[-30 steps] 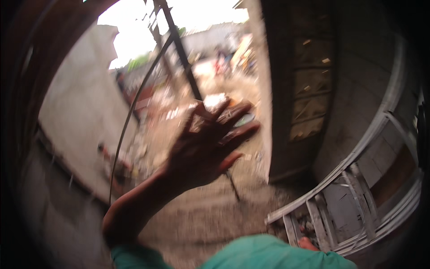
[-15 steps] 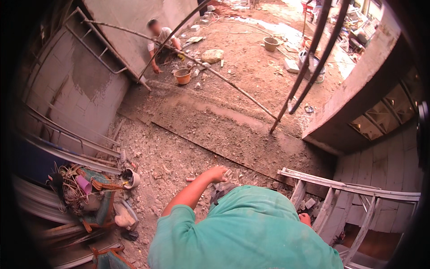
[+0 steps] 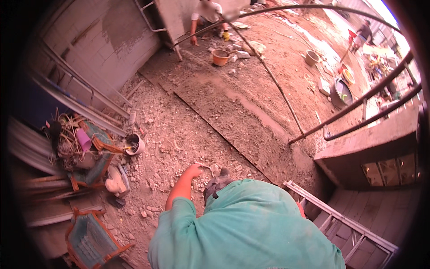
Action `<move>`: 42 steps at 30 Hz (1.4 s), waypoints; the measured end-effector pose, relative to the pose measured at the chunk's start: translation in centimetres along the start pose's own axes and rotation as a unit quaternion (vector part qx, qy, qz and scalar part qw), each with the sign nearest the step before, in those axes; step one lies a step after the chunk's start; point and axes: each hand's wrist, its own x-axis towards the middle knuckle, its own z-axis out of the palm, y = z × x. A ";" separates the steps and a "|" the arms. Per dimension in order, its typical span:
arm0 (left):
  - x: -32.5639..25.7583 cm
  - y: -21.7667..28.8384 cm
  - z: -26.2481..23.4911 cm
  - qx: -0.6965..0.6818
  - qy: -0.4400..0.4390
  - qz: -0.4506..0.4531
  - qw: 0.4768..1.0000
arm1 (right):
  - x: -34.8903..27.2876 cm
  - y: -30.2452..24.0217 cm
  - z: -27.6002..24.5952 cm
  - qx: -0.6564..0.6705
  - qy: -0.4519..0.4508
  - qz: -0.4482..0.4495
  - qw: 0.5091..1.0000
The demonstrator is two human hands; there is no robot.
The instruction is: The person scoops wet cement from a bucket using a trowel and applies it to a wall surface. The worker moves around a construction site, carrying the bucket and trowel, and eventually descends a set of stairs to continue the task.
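Note:
My left hand (image 3: 192, 171) hangs low beside my leg, above the rubble-strewn ground (image 3: 165, 148). Its fingers look curled, and a thin pale thing sticks out by them, too small to name. My green shirt (image 3: 251, 219) covers most of my right side. Only a sliver of my right hand (image 3: 301, 209) shows past it, near the aluminium ladder (image 3: 340, 214); its fingers are hidden. Ahead of me, a long thin board edge (image 3: 219, 135) runs between the rubble and a strip of damp, dark mortar or soil (image 3: 233, 116).
A person (image 3: 208, 13) crouches by the far wall, near an orange bucket (image 3: 220, 57). A slanting pole (image 3: 275, 80) and metal tubing (image 3: 358, 106) cross ahead. On my left are a white bucket (image 3: 135, 144), a green-and-brown chair (image 3: 92, 240) and piled clutter (image 3: 74, 145).
My view has turned to the right and tilted, so the wall, tubing and ladder sit differently. My left hand has shifted leftward in the picture. Less of my right hand shows.

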 end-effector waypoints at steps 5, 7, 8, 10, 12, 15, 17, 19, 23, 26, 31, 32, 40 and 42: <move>-3.4 -6.2 1.2 -0.035 0.031 -0.099 0.994 | 1.9 -9.2 -4.1 0.008 -0.042 0.075 0.996; -5.0 -7.5 2.5 -0.053 0.027 -0.122 0.991 | 3.0 -11.9 -4.3 -0.072 -0.002 -0.022 0.997; -5.8 -8.0 3.0 -0.065 0.034 -0.123 0.990 | 4.0 -13.0 -4.2 -0.046 -0.020 -0.003 0.999; -7.0 -8.6 3.9 -0.094 0.034 -0.133 0.986 | 6.2 -14.3 -3.2 -0.021 -0.038 0.004 0.999; -7.8 -8.6 4.6 -0.124 0.017 -0.148 0.981 | 9.0 -15.3 -1.5 -0.020 -0.030 -0.008 0.999; -8.5 -8.3 4.9 -0.128 0.052 -0.146 0.980 | 12.2 -16.8 0.3 -0.003 -0.084 0.004 0.996; -8.7 -7.9 4.9 -0.134 0.048 -0.172 0.975 | 13.6 -18.0 0.9 0.006 -0.113 -0.041 0.993; -8.7 -7.6 4.5 -0.162 0.056 -0.174 0.970 | 14.4 -19.4 0.9 0.014 -0.131 -0.017 0.991; -9.0 -7.2 3.9 -0.182 0.068 -0.184 0.964 | 15.8 -21.9 -0.1 0.004 -0.148 -0.004 0.989; -9.2 -6.3 3.8 -0.137 0.097 -0.188 0.968 | 17.1 -22.7 -0.8 0.035 -0.157 -0.002 0.987; -8.3 -3.5 3.0 -0.185 0.095 -0.212 0.955 | 20.2 -22.6 -2.1 0.023 -0.170 0.007 0.985; -7.9 -2.7 2.8 -0.195 0.093 -0.208 0.954 | 20.9 -22.4 -2.5 0.007 -0.170 0.004 0.985; -6.5 1.5 3.7 -0.247 0.143 -0.157 0.945 | 25.9 -22.4 -4.3 -0.050 -0.174 0.020 0.983; -6.8 1.2 4.0 -0.235 0.139 -0.160 0.949 | 26.9 -23.1 -3.9 -0.036 -0.188 -0.005 0.981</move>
